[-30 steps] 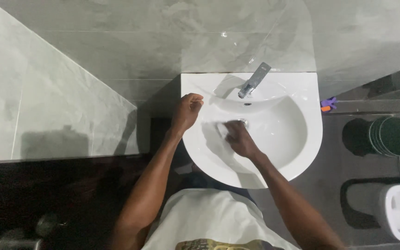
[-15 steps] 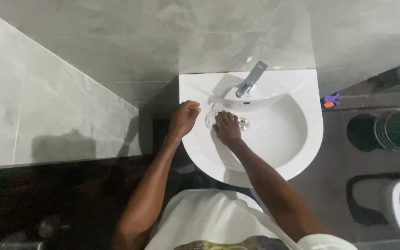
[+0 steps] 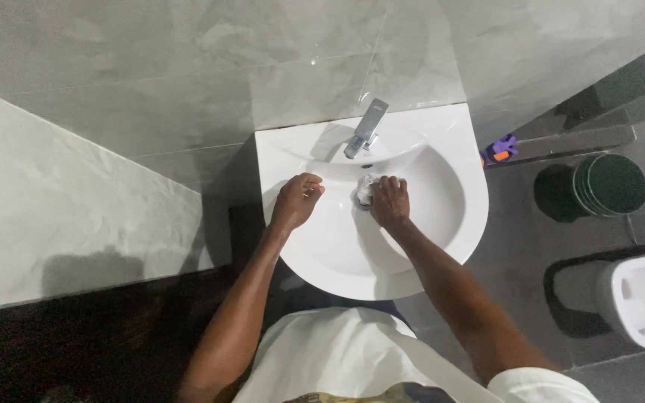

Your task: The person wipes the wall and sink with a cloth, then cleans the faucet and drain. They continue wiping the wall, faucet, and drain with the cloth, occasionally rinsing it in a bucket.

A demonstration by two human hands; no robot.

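One white wall-mounted washbasin [image 3: 442,246] sits against grey tiled walls, with one chrome tap [image 3: 366,128]. Right hand [image 3: 390,201] presses one crumpled cloth [image 3: 365,190] inside the bowl; left hand [image 3: 296,201] rests fisted, empty, on the rim.

Bright overhead light — glare on the white sink [image 3: 442,246], dark shadow toward 8 o'clock — wide-angle bending at edges.

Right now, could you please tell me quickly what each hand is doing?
Left hand: closed in a fist on the sink rim, nothing visible in it.
Right hand: closed on a pale cloth in the basin.
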